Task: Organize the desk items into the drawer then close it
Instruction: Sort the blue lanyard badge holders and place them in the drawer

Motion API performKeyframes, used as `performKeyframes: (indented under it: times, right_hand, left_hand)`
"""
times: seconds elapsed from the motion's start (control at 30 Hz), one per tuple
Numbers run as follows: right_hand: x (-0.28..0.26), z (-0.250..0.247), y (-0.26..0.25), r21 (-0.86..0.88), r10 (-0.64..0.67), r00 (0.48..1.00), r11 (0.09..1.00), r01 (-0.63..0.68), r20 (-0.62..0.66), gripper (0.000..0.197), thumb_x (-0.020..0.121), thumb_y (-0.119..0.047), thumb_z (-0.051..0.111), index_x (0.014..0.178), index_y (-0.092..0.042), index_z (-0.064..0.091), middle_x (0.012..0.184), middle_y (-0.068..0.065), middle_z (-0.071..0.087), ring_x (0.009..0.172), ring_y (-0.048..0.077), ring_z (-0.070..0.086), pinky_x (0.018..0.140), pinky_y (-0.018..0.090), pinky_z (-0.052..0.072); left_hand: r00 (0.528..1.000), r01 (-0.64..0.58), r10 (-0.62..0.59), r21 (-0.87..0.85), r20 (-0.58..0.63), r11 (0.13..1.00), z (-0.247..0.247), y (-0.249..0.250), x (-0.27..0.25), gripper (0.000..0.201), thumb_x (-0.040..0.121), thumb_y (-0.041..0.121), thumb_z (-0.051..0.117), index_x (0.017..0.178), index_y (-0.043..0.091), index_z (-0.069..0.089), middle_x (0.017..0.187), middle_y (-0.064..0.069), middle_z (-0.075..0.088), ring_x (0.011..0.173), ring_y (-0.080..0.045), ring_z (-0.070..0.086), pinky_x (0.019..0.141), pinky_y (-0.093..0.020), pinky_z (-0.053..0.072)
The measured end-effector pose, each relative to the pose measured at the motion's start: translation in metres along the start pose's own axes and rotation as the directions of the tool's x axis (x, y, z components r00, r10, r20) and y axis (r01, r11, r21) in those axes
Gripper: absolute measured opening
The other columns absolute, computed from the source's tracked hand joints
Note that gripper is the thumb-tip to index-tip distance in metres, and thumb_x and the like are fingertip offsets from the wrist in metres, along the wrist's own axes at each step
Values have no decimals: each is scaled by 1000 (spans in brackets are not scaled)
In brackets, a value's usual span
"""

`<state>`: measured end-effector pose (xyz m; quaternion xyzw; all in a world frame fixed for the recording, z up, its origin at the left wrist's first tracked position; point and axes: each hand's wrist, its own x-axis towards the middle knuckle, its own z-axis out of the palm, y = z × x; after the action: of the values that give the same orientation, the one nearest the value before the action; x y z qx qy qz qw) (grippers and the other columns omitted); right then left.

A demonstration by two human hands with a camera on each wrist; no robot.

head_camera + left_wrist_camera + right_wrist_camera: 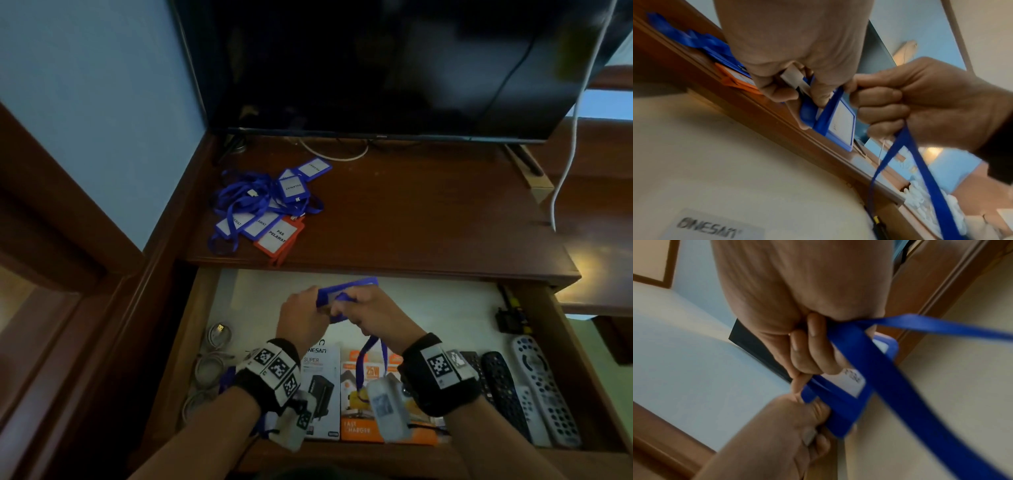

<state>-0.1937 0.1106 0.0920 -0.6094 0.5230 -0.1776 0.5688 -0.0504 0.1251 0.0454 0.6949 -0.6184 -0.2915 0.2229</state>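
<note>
Above the open drawer, both my hands hold one blue badge holder. My left hand grips the holder's end. My right hand has its fingers curled round the blue lanyard, whose strap crosses the holder's face and whose loop hangs down over the boxes. A heap of blue badge holders with lanyards and an orange badge holder lies on the desk top, left of centre.
In the drawer lie coiled white cables at left, a white charger box and an orange charger box in front, several remotes at right, and a black adapter. A TV stands at the desk's back.
</note>
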Motion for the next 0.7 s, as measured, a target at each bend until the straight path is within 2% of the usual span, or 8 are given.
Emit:
performKeyframes:
  times: [0.1,0.2,0.27,0.37,0.43,0.47,0.57,0.7]
  right_hand:
    - [2,-10,-4,-39,-6,1000,999,6,11,18,92,-8,55,88,7,64,52,-3,36,39,2,28,42,13,25]
    - [5,-17,-5,-135,-26,998,990,33,51,21,94,-12,53,86,1,67,52,-5,39,39,3,29,42,14,26]
    - [8,-20,-6,-195,-47,997,979,60,66,25,96,-16,52,83,-3,68,52,-8,45,41,2,31,43,14,27]
    - [14,-26,-5,-198,-78,995,976,89,64,28,98,-15,51,83,4,66,43,-15,49,39,1,33,43,11,28]
    - [18,-27,-1,-220,-93,994,970,102,54,27,96,-15,54,82,4,67,47,-17,55,41,2,33,45,13,29]
    - [20,-27,3,-232,-99,994,967,106,41,26,95,-16,57,79,1,69,53,-13,58,43,4,34,46,15,30]
    - [22,-24,17,-213,-92,996,973,94,17,24,91,-18,63,74,-3,69,58,-2,54,41,3,35,45,14,30]
    - [25,-16,32,-100,-55,998,993,58,42,24,91,-19,64,73,-5,70,50,0,45,42,9,33,42,20,29]
  left_hand:
    - [993,-20,12,69,117,997,1,-9,-4,6,88,21,55,90,15,55,81,3,63,76,-20,62,67,-29,46]
    - [976,-30,-1,139,217,990,-1,-18,-3,10,89,28,51,89,18,50,86,0,66,78,-23,63,71,-33,51]
    - [958,-38,-13,171,287,985,-5,-20,-4,10,90,28,50,89,18,48,89,-1,66,79,-21,62,70,-32,49]
    - [904,-86,14,149,427,985,-17,-19,-7,6,91,24,52,91,18,50,92,-3,65,81,-18,60,70,-30,46]
    - [845,-120,41,114,533,986,-27,-18,-6,4,89,20,55,91,21,51,96,-3,65,86,-19,60,74,-32,48]
    - [818,-137,51,107,573,985,-31,-19,-5,7,88,18,56,92,22,52,99,-3,65,89,-19,61,78,-34,50]
    - [786,-105,78,7,613,994,-41,-24,-2,16,86,11,61,89,25,55,97,1,66,87,-15,63,79,-33,53]
    - [806,-43,135,-171,576,984,-47,-33,-2,21,85,3,64,87,23,57,92,3,65,87,-14,63,78,-27,51]
